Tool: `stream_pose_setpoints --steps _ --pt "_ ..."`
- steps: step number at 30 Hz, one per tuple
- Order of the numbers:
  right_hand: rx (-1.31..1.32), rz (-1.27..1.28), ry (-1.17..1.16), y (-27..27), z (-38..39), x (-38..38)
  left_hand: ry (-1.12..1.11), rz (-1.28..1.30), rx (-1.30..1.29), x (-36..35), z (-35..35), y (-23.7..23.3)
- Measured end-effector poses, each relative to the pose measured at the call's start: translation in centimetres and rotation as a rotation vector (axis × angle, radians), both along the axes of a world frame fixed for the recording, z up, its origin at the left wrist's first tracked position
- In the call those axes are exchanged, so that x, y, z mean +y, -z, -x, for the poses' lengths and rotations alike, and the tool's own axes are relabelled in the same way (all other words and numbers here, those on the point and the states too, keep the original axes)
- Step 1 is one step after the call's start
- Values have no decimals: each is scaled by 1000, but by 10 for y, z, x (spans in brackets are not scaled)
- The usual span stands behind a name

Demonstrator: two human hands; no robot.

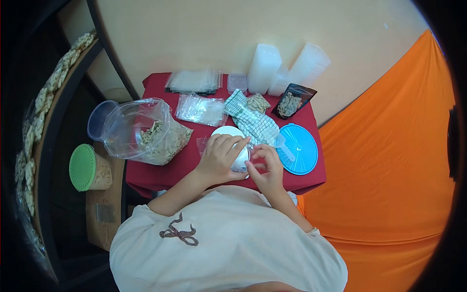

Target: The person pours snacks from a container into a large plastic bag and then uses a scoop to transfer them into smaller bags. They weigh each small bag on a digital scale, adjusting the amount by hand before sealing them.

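Observation:
My left hand (221, 156) is closed around a white round object (242, 156), with its fingers over the top and its thumb below. Greyish sides show under the white top, but its exact kind is hidden by the hand. At the object's right edge is my right hand (267, 170), its fingers half curled and apart from the thumb, whose tip meets the edge. Just behind both hands lies a white disc (228, 130), partly covered. A piece of clear plastic (201, 143) pokes out beside my left hand.
Left on the red-covered table (170, 176) is a large clear bag (168, 141) of pale snack pieces. Flat clear pouches (200, 110), a checked cloth (250, 119), a black pouch (294, 101), stacked plastic tubs (265, 68) and a blue lid (300, 151) surround my hands. A green-lidded jar (82, 167) stands lower left.

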State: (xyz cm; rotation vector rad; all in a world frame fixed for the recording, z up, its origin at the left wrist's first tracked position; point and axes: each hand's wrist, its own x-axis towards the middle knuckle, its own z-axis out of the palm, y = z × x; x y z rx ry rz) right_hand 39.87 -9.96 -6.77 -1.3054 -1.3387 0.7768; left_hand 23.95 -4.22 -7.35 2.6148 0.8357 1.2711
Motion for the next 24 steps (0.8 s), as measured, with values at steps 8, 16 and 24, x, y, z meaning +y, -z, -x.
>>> stream_pose_setpoints --steps 8,16,24 --pt "-403 -201 -120 3 -12 -8 -131 -100 98 -9 -20 6" --pt "-149 -79 -389 20 -44 -7 -94 -104 9 -22 -32 8" --pt "297 84 -438 22 -80 -6 -74 -142 -22 -30 -52 8"
